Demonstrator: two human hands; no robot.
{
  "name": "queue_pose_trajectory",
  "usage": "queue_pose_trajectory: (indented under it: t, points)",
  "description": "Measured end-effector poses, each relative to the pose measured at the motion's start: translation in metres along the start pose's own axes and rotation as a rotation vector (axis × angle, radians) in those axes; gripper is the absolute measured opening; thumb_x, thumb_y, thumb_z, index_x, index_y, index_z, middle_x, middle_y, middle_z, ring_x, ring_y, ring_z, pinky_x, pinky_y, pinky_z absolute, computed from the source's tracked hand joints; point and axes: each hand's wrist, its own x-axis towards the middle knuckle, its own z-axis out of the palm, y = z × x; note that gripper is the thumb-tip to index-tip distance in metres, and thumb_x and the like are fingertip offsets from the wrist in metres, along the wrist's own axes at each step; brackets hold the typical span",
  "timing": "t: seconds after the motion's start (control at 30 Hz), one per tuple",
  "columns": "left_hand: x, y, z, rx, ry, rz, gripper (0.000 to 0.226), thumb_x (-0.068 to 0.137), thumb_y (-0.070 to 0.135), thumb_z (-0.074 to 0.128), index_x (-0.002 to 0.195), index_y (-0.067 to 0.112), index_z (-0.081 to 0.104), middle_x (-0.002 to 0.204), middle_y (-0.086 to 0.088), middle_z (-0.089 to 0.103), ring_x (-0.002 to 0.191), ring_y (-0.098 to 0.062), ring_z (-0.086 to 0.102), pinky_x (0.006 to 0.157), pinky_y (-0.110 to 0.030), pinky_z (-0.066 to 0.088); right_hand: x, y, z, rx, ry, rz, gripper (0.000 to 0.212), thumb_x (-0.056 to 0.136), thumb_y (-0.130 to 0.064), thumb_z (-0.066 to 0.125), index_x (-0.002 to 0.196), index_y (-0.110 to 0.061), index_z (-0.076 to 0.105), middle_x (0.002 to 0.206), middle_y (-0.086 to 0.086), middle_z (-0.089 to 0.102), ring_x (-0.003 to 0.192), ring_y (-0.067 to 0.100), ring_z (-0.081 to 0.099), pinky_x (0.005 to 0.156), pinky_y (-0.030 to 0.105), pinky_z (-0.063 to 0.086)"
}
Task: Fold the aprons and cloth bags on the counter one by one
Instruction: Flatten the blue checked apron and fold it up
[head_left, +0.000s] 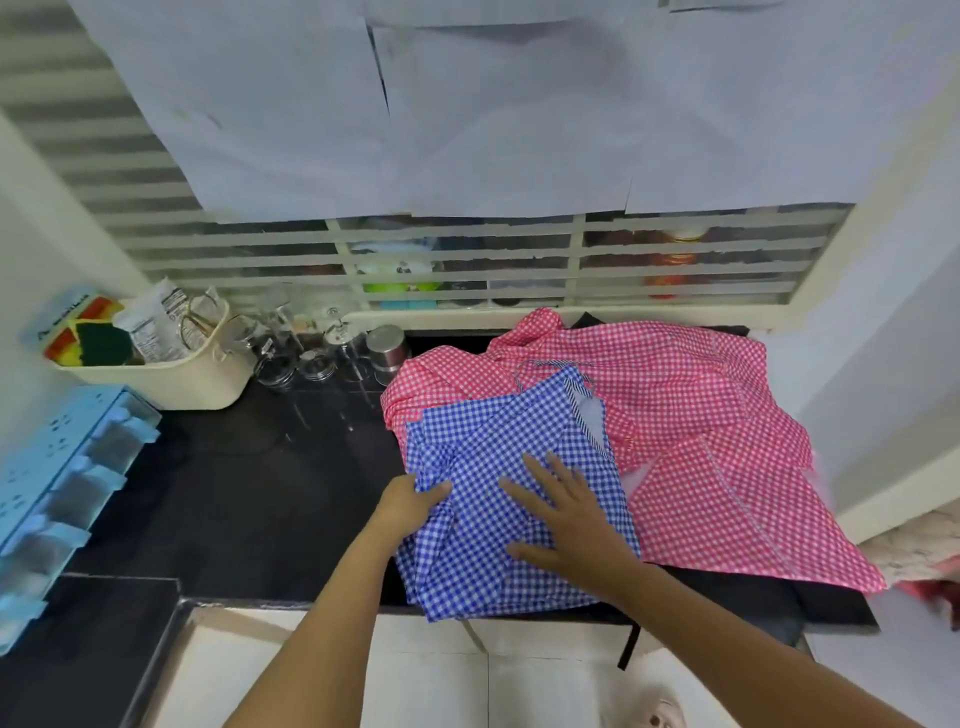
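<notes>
A blue checked apron (506, 434) lies partly folded at the front of the black bench (234, 493), on top of a pink checked apron (701, 410). The left hand (410, 501) pinches the blue apron's left edge. The right hand (566, 525) presses flat on it, fingers spread.

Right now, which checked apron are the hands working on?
The blue checked apron, lying atop the pink checked apron: right hand flat on it, left hand grips its edge.
</notes>
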Motion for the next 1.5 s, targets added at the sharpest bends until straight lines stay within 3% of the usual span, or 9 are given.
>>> queue_pose_trajectory:
  t: [0.2, 0.33, 0.57, 0.8, 0.97, 1.17, 1.33, 1.43, 1.5]
  points:
    - [-0.015, -0.009, 0.033, 0.417, 0.621, 0.437, 0.046, 0.091, 0.025, 0.062, 0.13, 0.006, 0.047, 0.137, -0.014, 0.043, 0.124, -0.028, 0.041, 0.109, -0.045, 0.032, -0.032, 0.044, 0.012, -0.163, -0.344, 0.179, 0.08, 0.061, -0.095, -0.005, 0.128, -0.062, -0.033, 0.152, -0.006, -0.033, 0.135, 0.022, -0.04, 0.107, 0.053, -0.025]
    - [-0.037, -0.028, 0.066, 0.696, 0.389, 0.972, 0.043, 0.099, 0.046, 0.033, 0.135, 0.025, 0.044, 0.145, 0.002, 0.038, 0.138, -0.02, 0.028, 0.119, -0.047, 0.004, -0.032, 0.046, 0.024, -0.189, -0.285, 0.229, 0.082, 0.074, -0.09, 0.007, 0.143, -0.053, -0.014, 0.159, 0.001, -0.018, 0.141, 0.026, -0.03, 0.113, 0.05, -0.02]
    - [-0.007, -0.074, 0.033, 0.72, 0.121, 0.116, 0.119, 0.042, 0.093, -0.026, 0.148, 0.048, 0.006, 0.161, 0.006, -0.005, 0.147, -0.028, -0.009, 0.112, -0.06, -0.007, -0.023, -0.03, 0.044, -0.022, -0.14, 0.083, 0.092, 0.075, -0.08, 0.034, 0.144, -0.019, 0.036, 0.146, 0.006, 0.04, 0.13, 0.019, 0.042, 0.101, 0.032, 0.039]
    - [-0.012, -0.053, 0.024, -0.026, 0.32, 0.007, 0.06, 0.081, 0.028, 0.074, 0.128, 0.005, 0.045, 0.124, -0.006, 0.055, 0.103, -0.021, 0.058, 0.085, -0.031, 0.049, 0.002, -0.074, 0.101, 0.066, -0.24, 0.259, 0.168, 0.018, -0.071, 0.083, 0.153, -0.017, -0.002, 0.139, 0.009, 0.04, 0.115, 0.027, 0.061, 0.112, 0.042, 0.01]
    - [-0.025, -0.052, 0.019, -0.348, 0.113, -0.294, 0.012, 0.081, 0.001, 0.07, 0.092, 0.001, 0.064, 0.101, -0.019, 0.069, 0.081, -0.028, 0.065, 0.068, -0.033, 0.053, -0.01, -0.071, 0.099, -0.001, -0.236, 0.139, 0.153, 0.032, -0.069, 0.082, 0.153, -0.023, 0.001, 0.16, 0.009, 0.003, 0.143, 0.028, 0.021, 0.114, 0.039, 0.004]
    - [-0.064, -0.035, 0.045, -0.55, -0.299, -0.385, 0.039, 0.081, -0.009, 0.064, 0.119, 0.001, 0.059, 0.109, -0.013, 0.069, 0.098, -0.029, 0.066, 0.075, -0.035, 0.059, -0.079, -0.031, 0.052, 0.09, -0.074, 0.134, 0.086, 0.073, -0.028, 0.055, 0.149, -0.04, 0.017, 0.142, 0.0, 0.048, 0.13, 0.02, 0.036, 0.116, 0.033, 0.005]
    - [-0.085, 0.012, 0.054, 0.598, -0.457, 0.08, 0.03, 0.084, 0.049, 0.067, 0.093, 0.022, 0.057, 0.09, 0.007, 0.064, 0.074, -0.009, 0.06, 0.064, -0.018, 0.048, -0.132, 0.024, 0.003, 0.107, -0.184, 0.195, 0.092, 0.097, -0.018, 0.049, 0.123, -0.075, -0.018, 0.149, -0.023, 0.01, 0.143, 0.002, 0.0, 0.111, 0.016, -0.017]
    - [-0.084, 0.032, 0.055, 0.98, -0.16, 0.569, 0.064, 0.074, 0.056, 0.072, 0.123, 0.02, 0.051, 0.117, 0.002, 0.056, 0.104, -0.014, 0.053, 0.087, -0.027, 0.045, -0.147, 0.049, -0.007, 0.343, -0.125, 0.253, 0.069, 0.099, -0.02, 0.047, 0.131, -0.072, 0.016, 0.15, -0.024, 0.026, 0.143, 0.001, 0.016, 0.118, 0.022, 0.003]
    - [-0.08, 0.036, 0.067, 1.035, -0.261, 0.845, 0.1, 0.07, 0.059, 0.073, 0.148, 0.02, 0.026, 0.148, 0.0, 0.031, 0.136, -0.019, 0.028, 0.115, -0.032, 0.024, -0.153, 0.059, -0.016, 0.574, -0.091, 0.376, 0.05, 0.098, -0.018, 0.048, 0.127, -0.059, 0.046, 0.137, -0.026, 0.049, 0.135, 0.0, 0.038, 0.115, 0.024, 0.024]
